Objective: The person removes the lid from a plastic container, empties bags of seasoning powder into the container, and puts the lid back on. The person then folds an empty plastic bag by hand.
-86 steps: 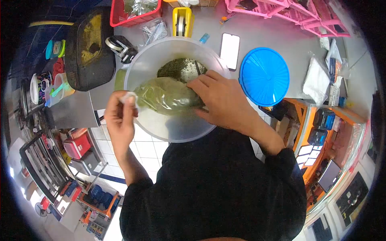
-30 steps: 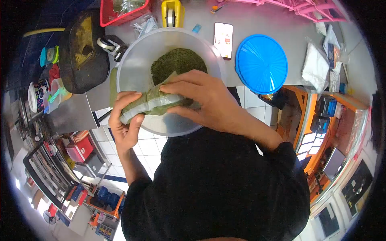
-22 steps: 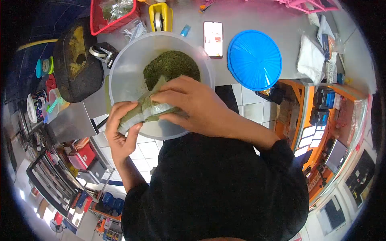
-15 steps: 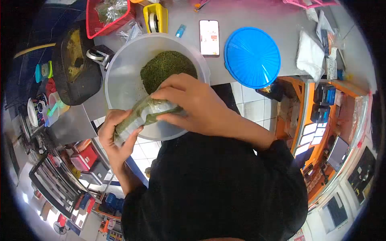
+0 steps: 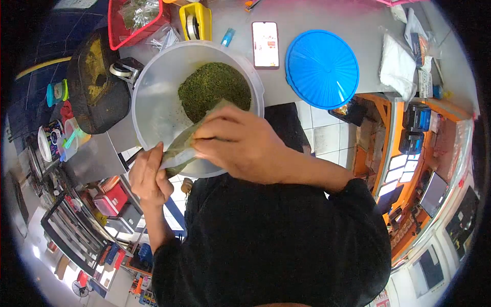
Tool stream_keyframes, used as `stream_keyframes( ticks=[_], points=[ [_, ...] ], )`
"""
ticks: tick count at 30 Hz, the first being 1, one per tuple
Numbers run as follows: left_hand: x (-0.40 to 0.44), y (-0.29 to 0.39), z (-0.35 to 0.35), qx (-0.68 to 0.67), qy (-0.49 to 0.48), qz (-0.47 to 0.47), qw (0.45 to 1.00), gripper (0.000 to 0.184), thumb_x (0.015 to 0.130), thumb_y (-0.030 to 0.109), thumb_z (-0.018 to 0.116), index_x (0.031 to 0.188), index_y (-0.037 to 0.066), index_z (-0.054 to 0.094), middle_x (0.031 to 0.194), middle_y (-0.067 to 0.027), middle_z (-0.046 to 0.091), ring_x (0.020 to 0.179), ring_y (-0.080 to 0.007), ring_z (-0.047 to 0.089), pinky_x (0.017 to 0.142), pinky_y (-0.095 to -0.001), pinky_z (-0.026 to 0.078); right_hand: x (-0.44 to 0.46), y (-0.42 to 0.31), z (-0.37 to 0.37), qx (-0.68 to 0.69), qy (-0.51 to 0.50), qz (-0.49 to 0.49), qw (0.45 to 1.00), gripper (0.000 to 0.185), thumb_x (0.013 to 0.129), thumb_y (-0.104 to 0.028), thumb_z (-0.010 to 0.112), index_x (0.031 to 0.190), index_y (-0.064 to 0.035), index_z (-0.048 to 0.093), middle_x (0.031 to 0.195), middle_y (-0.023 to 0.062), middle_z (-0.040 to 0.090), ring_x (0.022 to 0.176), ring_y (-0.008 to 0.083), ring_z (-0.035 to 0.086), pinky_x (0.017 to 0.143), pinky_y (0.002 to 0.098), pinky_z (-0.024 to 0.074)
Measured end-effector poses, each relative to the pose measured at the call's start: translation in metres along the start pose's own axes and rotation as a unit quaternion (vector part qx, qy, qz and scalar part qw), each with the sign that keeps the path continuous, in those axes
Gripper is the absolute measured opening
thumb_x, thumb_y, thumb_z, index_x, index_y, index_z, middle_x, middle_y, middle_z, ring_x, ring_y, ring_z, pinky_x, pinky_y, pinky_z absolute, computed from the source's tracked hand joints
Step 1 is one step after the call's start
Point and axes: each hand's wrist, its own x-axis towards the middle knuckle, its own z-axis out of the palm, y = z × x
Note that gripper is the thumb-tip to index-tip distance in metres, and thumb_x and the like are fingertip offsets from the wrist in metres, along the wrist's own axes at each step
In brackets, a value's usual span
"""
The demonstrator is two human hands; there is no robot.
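Between my two hands is a clear plastic bag (image 5: 180, 149) with green dried herb showing through it, held slantwise over the near rim of a big translucent tub (image 5: 153, 92). My left hand (image 5: 148, 176) is closed on the bag's lower left end. My right hand (image 5: 240, 146) grips its upper right part, the fingertips pressed into the plastic. Inside the tub lies a heap of crumbled dark green dried herb (image 5: 215, 87), partly hidden by my right hand and the bag.
A blue lid (image 5: 322, 69) and a phone (image 5: 265, 45) lie right of the tub. Behind it stand a red basket (image 5: 134, 38) of bags and a yellow tape dispenser (image 5: 195, 20). A black bag (image 5: 97, 84) is at left, white plastic packs (image 5: 398, 66) at far right.
My left fingers have closed further around the bag's end. My right hand has turned over the bag, which looks narrower and more folded now.
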Motion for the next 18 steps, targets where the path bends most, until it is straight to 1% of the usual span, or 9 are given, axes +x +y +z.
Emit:
stream_keyframes(
  ticks=[3,5,8,12,14,15,16,17,18],
  points=[
    [-0.001,-0.006,-0.006,0.082,-0.008,0.05,0.995,0.035,0.098,0.02,0.048,0.103,-0.009,0.066,0.069,-0.0141,0.06,0.056,-0.0283,0.059,0.051,-0.0358,0.047,0.001,-0.004,0.006,-0.028,0.039,-0.015,0.999,0.019,0.071,-0.013,0.07,0.088,-0.0061,0.066,0.096,0.0043,0.063,0.096,0.0253,0.062,0.087,0.0432,0.0513],
    [0.001,-0.004,-0.007,0.089,-0.002,0.078,0.993,0.033,0.097,0.02,0.049,0.101,-0.009,0.066,0.068,-0.0131,0.059,0.054,-0.0276,0.058,0.049,-0.0353,0.045,0.004,-0.003,0.003,-0.073,0.051,-0.032,0.996,0.018,0.072,-0.013,0.07,0.088,-0.0062,0.066,0.097,0.0036,0.063,0.097,0.0247,0.061,0.088,0.0469,0.0506],
    [0.004,0.006,-0.013,0.092,0.002,0.092,0.992,0.03,0.097,0.019,0.051,0.097,-0.007,0.066,0.065,-0.0119,0.056,0.052,-0.0263,0.055,0.047,-0.035,0.042,0.006,-0.006,-0.005,-0.108,0.031,-0.048,0.993,0.031,0.066,-0.012,0.081,0.094,-0.0065,0.069,0.097,0.0037,0.065,0.093,0.0239,0.063,0.082,0.0443,0.0545],
    [0.006,0.001,-0.013,0.118,-0.012,0.078,0.99,0.026,0.095,0.018,0.054,0.088,-0.004,0.065,0.062,-0.0104,0.051,0.051,-0.0251,0.051,0.046,-0.0359,0.039,0.005,-0.008,-0.007,-0.128,0.044,-0.051,0.989,0.03,0.067,-0.016,0.08,0.094,-0.0074,0.07,0.091,0.0021,0.062,0.085,0.0223,0.061,0.075,0.0386,0.0522],
    [0.007,0.001,-0.011,0.113,0.031,0.073,0.99,0.024,0.095,0.017,0.056,0.085,-0.003,0.065,0.061,-0.0104,0.05,0.051,-0.0252,0.05,0.047,-0.0365,0.039,0.005,-0.012,-0.015,-0.139,0.054,-0.075,0.986,0.029,0.067,-0.017,0.079,0.094,-0.0078,0.071,0.089,0.0015,0.061,0.081,0.0217,0.059,0.07,0.0357,0.0502],
    [0.004,0.004,-0.011,0.108,0.047,0.065,0.991,0.023,0.095,0.017,0.056,0.084,-0.002,0.064,0.061,-0.0103,0.05,0.052,-0.0253,0.05,0.048,-0.0369,0.039,0.004,-0.01,-0.017,-0.139,0.035,-0.073,0.987,0.029,0.068,-0.018,0.079,0.094,-0.0083,0.071,0.089,0.0013,0.06,0.081,0.0215,0.059,0.069,0.035,0.0495],
    [0.007,0.006,-0.011,0.151,0.009,0.024,0.988,0.035,0.102,0.022,0.048,0.079,0.0,0.063,0.066,-0.0112,0.061,0.053,-0.0275,0.057,0.049,-0.0371,0.044,0.003,-0.006,-0.017,-0.136,0.017,-0.071,0.988,0.028,0.068,-0.018,0.078,0.094,-0.0088,0.071,0.088,0.0012,0.06,0.08,0.0212,0.059,0.068,0.0344,0.0488],
    [0.002,0.004,-0.01,0.134,0.019,0.034,0.99,0.035,0.101,0.022,0.049,0.077,0.001,0.062,0.066,-0.0108,0.061,0.054,-0.0275,0.057,0.05,-0.0372,0.044,0.005,-0.003,-0.018,-0.137,0.002,-0.073,0.988,0.028,0.069,-0.018,0.078,0.094,-0.0093,0.071,0.088,0.001,0.06,0.08,0.021,0.058,0.067,0.0337,0.0481],
    [0.0,0.0,-0.006,0.119,0.035,0.048,0.991,0.035,0.101,0.021,0.05,0.074,0.001,0.06,0.066,-0.0103,0.061,0.055,-0.0276,0.057,0.051,-0.0374,0.044,0.007,-0.002,-0.02,-0.139,0.012,-0.086,0.986,0.028,0.069,-0.018,0.077,0.094,-0.0097,0.071,0.087,0.001,0.059,0.079,0.021,0.058,0.066,0.0336,0.0482]
  ],
)
